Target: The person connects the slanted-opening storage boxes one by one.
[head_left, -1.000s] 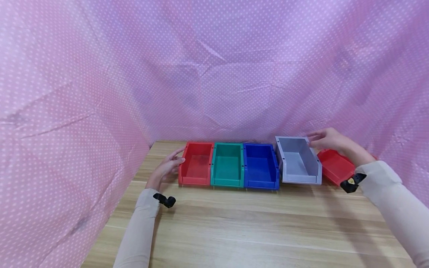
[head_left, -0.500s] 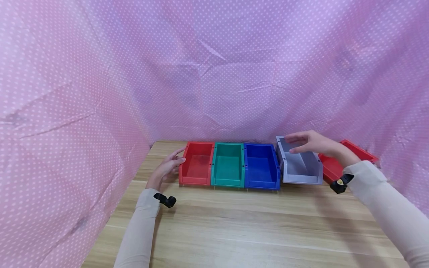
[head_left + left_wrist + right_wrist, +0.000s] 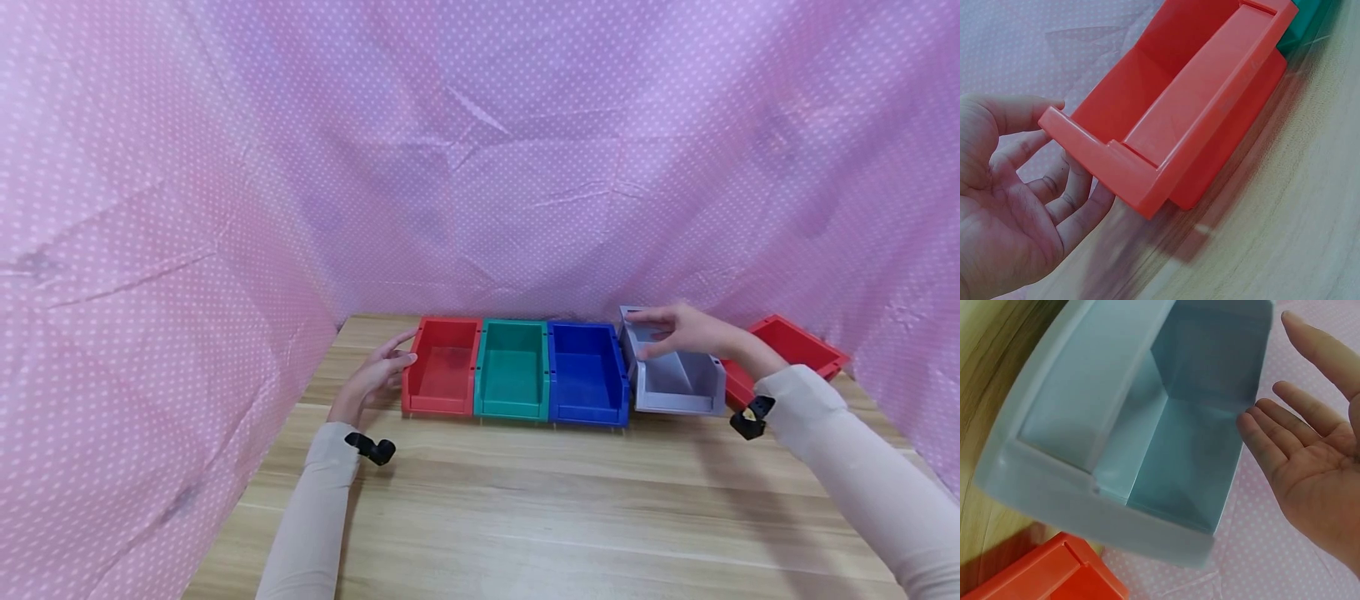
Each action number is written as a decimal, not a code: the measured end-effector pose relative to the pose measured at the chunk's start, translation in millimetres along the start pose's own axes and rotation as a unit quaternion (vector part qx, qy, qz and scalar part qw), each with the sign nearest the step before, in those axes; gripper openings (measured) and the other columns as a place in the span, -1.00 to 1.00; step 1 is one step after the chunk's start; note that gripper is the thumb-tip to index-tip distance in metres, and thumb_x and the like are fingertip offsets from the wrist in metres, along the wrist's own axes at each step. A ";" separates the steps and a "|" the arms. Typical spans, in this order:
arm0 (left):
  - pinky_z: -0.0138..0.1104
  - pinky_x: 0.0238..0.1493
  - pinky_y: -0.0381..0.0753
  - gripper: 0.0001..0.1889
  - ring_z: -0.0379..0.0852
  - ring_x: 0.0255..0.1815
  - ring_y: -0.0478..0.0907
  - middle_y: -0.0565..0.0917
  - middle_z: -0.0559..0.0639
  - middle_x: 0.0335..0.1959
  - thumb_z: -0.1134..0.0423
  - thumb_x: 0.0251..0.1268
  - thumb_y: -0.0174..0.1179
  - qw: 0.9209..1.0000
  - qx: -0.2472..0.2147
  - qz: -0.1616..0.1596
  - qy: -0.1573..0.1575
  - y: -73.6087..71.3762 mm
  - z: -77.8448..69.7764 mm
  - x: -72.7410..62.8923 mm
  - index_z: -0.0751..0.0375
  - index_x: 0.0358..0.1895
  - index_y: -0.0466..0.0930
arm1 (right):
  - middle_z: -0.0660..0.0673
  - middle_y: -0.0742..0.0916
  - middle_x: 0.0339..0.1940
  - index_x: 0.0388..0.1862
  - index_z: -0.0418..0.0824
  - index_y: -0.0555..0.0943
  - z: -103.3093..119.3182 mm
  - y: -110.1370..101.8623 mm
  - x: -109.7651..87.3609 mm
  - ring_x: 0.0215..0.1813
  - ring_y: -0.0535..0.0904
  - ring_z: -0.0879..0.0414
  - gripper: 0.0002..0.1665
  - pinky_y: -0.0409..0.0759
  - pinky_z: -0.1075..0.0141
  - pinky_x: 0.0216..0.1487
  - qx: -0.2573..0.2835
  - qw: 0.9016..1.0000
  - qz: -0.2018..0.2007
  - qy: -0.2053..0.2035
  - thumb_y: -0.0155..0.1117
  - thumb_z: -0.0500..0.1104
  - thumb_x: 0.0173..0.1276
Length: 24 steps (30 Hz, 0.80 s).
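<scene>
Four-sided plastic bins stand in a row: red (image 3: 444, 375), green (image 3: 512, 379), blue (image 3: 587, 379) and grey (image 3: 678, 402). At the row's left end my left hand (image 3: 372, 375) touches the red bin's outer side. In the left wrist view its thumb tip meets the rim of the red bin (image 3: 1166, 119), and its loosely bent fingers lie against the side wall. Over the back part of the grey bin is my right hand (image 3: 693, 331), fingers extended and holding nothing. The right wrist view shows its fingertips right at the edge of the grey bin (image 3: 1191, 456).
A second red bin (image 3: 798, 343) sits angled at the right, partly behind the right forearm. Pink dotted cloth (image 3: 480, 183) hangs behind and around the wooden table (image 3: 525, 508). Black cameras are strapped on both sleeves.
My right hand has moved left from the grey bin's right rim to over its back part. More of the second red bin shows. The left hand has stayed at the first red bin.
</scene>
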State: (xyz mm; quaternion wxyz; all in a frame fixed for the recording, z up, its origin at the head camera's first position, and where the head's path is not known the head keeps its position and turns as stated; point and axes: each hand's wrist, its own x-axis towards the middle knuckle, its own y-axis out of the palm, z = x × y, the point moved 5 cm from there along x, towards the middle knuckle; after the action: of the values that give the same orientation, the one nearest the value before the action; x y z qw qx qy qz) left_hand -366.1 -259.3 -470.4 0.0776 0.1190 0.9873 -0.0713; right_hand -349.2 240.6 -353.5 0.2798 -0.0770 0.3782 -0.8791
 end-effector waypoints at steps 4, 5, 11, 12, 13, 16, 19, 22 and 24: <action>-0.28 0.09 0.68 -0.32 -0.02 0.13 0.60 0.42 0.30 0.32 0.26 0.57 0.07 1.000 0.005 0.001 0.001 0.5 -0.4 -0.3 -0.06 0.65 0.06 | -0.45 0.40 0.51 0.52 -0.36 0.34 -0.3 1.5 -0.5 0.43 0.41 -0.45 -0.14 0.50 -0.19 0.32 -0.006 1.000 0.003 0.003 0.46 -0.14 0.33; -0.27 0.10 0.68 -0.33 0.00 0.15 0.59 0.41 0.31 0.34 0.27 0.57 0.06 1.000 0.005 0.000 0.000 0.7 -0.7 -0.3 -0.07 0.65 0.07 | -0.45 0.40 0.51 0.52 -0.36 0.34 -0.4 1.8 -0.5 0.44 0.40 -0.45 -0.14 0.49 -0.21 0.32 -0.008 1.000 0.003 0.003 0.46 -0.14 0.33; -0.26 0.12 0.67 -0.34 -0.08 0.08 0.60 0.45 0.23 0.28 0.26 0.58 0.05 1.000 0.009 -0.001 0.002 0.0 -1.3 0.0 -0.08 0.65 0.07 | -0.45 0.38 0.53 0.53 -0.35 0.32 -3.4 2.7 0.3 0.47 0.35 -0.47 -0.10 0.44 -0.23 0.36 -0.017 1.000 0.006 0.015 0.48 -0.11 0.31; -0.26 0.11 0.67 -0.34 -0.10 0.06 0.61 0.46 0.21 0.26 0.26 0.58 0.05 1.000 0.010 -0.001 0.004 -0.2 -1.1 0.4 -0.07 0.65 0.07 | -0.45 0.38 0.53 0.54 -0.34 0.32 -3.9 2.9 0.6 0.47 0.34 -0.47 -0.09 0.44 -0.24 0.36 -0.021 1.000 0.007 0.018 0.49 -0.10 0.30; -0.26 0.11 0.68 -0.34 -0.11 0.04 0.61 0.47 0.21 0.26 0.26 0.58 0.05 1.000 0.009 -0.001 0.005 -0.4 -0.9 0.7 -0.07 0.65 0.07 | -0.45 0.37 0.53 0.54 -0.33 0.32 -4.4 3.1 0.8 0.47 0.34 -0.47 -0.08 0.44 -0.24 0.36 -0.025 0.999 0.007 0.022 0.50 -0.08 0.30; -0.28 0.09 0.68 -0.34 -0.13 0.03 0.62 0.47 0.22 0.26 0.27 0.58 0.05 1.000 0.006 -0.001 0.006 -0.7 0.2 2.0 -0.08 0.64 0.08 | -0.45 0.37 0.53 0.55 -0.30 0.32 -5.7 3.9 1.8 0.47 0.35 -0.47 -0.06 0.44 -0.23 0.36 -0.037 0.999 0.010 0.031 0.51 -0.05 0.28; -0.28 0.07 0.69 -0.34 -0.10 0.05 0.62 0.44 0.28 0.30 0.29 0.57 0.05 1.000 -0.001 -0.001 0.006 -0.9 1.3 3.6 -0.07 0.64 0.09 | -0.44 0.38 0.53 0.55 -0.28 0.32 -6.3 4.2 2.6 0.46 0.37 -0.47 -0.04 0.46 -0.23 0.35 -0.048 0.998 0.010 0.037 0.52 -0.02 0.27; -0.27 0.06 0.69 -0.33 -0.03 0.09 0.62 0.40 0.36 0.34 0.30 0.57 0.05 1.000 -0.007 0.000 0.008 -1.2 2.2 5.0 -0.05 0.64 0.08 | -0.43 0.39 0.52 0.55 -0.26 0.33 -6.2 4.2 3.3 0.45 0.37 -0.47 -0.04 0.45 -0.24 0.35 -0.053 0.998 0.010 0.040 0.52 0.00 0.26; -0.25 0.09 0.69 -0.33 0.05 0.14 0.61 0.38 0.41 0.37 0.30 0.57 0.05 1.000 -0.009 0.002 0.009 -1.0 1.9 5.4 -0.04 0.65 0.07 | -0.42 0.40 0.52 0.55 -0.25 0.33 -6.2 4.4 3.7 0.46 0.36 -0.46 -0.04 0.45 -0.25 0.35 -0.056 0.998 0.011 0.041 0.52 0.01 0.26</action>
State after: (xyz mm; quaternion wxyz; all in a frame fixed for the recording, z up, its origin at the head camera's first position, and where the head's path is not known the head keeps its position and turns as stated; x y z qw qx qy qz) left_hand -371.2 -259.3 -473.1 0.0700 0.1207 0.9883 -0.0614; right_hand -352.5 240.0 -361.2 0.2685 -0.0519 0.4386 -0.8560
